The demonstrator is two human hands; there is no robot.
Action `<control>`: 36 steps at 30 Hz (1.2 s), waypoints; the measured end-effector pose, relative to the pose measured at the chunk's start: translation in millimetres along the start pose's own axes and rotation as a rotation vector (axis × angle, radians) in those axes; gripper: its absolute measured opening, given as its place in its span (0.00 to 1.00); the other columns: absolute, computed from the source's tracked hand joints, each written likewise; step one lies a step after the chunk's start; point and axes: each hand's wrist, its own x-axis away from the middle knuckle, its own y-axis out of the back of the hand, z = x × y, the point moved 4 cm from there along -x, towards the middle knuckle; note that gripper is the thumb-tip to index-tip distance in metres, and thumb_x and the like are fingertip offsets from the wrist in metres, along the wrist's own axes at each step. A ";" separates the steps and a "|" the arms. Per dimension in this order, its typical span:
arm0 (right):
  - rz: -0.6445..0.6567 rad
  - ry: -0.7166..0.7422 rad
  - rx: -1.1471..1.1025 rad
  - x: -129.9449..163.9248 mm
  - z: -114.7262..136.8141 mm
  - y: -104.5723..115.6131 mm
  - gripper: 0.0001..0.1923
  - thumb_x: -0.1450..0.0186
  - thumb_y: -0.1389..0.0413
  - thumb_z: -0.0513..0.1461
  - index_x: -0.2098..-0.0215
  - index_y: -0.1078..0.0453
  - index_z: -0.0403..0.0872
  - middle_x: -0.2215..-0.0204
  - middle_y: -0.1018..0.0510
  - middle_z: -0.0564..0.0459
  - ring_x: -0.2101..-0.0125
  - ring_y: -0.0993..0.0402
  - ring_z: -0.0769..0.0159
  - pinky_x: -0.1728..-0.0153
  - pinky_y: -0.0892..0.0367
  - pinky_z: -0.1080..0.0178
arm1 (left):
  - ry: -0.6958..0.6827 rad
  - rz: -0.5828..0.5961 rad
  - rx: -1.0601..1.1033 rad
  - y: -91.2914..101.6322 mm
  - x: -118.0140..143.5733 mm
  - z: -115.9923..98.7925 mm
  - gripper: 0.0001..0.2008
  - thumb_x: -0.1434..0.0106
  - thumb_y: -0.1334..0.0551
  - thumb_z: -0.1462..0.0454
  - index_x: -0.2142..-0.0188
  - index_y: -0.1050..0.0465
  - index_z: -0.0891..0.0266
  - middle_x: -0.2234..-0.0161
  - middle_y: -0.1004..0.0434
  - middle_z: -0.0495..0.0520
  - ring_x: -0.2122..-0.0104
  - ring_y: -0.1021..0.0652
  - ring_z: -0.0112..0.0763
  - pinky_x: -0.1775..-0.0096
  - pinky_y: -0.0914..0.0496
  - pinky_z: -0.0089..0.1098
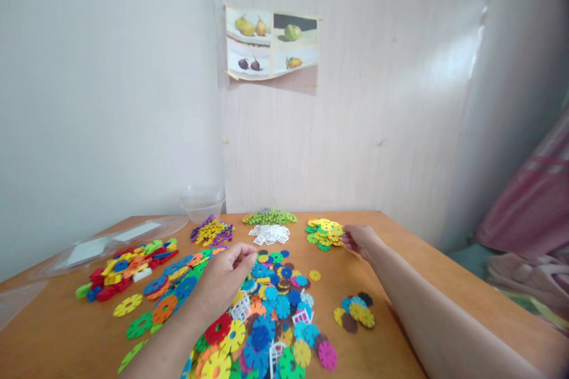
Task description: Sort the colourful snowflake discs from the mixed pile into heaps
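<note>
Table top (409, 260): orange-brown wood. Central disc pile (271, 314): mostly blue, with yellow, red, green, pink. Far pile (269, 216): light green. Small pieces (269, 234): white. Right pile (324, 232): yellow and green. Left pile (128, 263): red, yellow, blue.

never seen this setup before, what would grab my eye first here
The big heap of multicoloured snowflake discs in the middle of the wooden table, with the left hand over it. Farther back, the right hand touches a sorted yellow-and-green pile. A fruit poster hangs curling on the pale wall behind.
</note>
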 end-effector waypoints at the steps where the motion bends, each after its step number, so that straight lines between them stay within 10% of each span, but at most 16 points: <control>1: -0.005 -0.026 -0.004 -2.3 -4.6 -0.3 0.08 0.41 0.43 0.32 0.74 0.38 0.44 0.87 0.35 0.58 0.88 0.39 0.75 0.88 0.40 0.73 | 0.002 -0.005 -0.003 0.0 0.0 0.0 0.19 0.38 0.42 0.49 0.59 0.25 0.60 0.67 0.21 0.50 0.65 0.23 0.35 0.63 0.30 0.30; 17: -0.019 -0.096 -0.058 -0.6 -11.3 -6.2 0.05 0.43 0.45 0.27 0.71 0.34 0.41 0.84 0.26 0.50 0.86 0.30 0.70 0.84 0.28 0.70 | 0.016 0.024 -0.040 0.5 -1.2 1.9 0.17 0.37 0.44 0.50 0.60 0.26 0.59 0.66 0.20 0.49 0.64 0.22 0.35 0.62 0.31 0.31; 36: -0.210 0.089 -0.087 5.8 -9.8 17.5 0.06 0.42 0.44 0.36 0.71 0.39 0.47 0.86 0.34 0.60 0.87 0.37 0.74 0.87 0.42 0.73 | -0.004 0.014 -0.057 6.3 -8.5 15.3 0.19 0.37 0.43 0.49 0.58 0.25 0.60 0.65 0.20 0.51 0.64 0.22 0.36 0.61 0.30 0.32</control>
